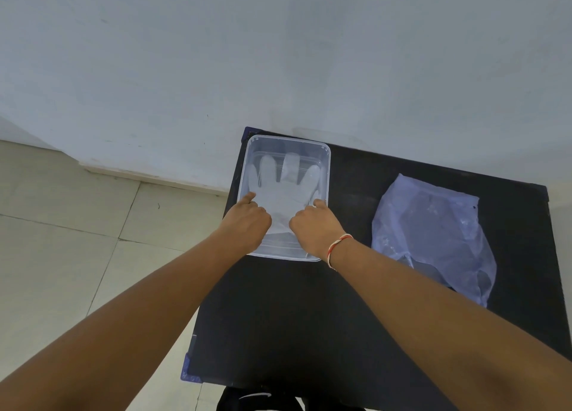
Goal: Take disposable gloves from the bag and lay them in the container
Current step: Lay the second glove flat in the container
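A clear plastic container [289,141] stands at the far left corner of the black table. Inside it a translucent disposable glove [283,191] lies flat, its fingers spread toward the wall. My left hand [247,217] rests on the glove's left side with the index finger stretched out and the other fingers curled. My right hand [314,225] presses the glove's right side in the same way, a red and white thread band on its wrist. Whether either hand pinches the glove is not visible. The clear plastic bag [433,234] lies crumpled to the right of the container.
The black table [294,317] stands against a pale wall [278,54]. A tiled floor [77,231] lies to the left, beyond the table's left edge. A dark shoe or bag [257,400] shows below the table's near edge.
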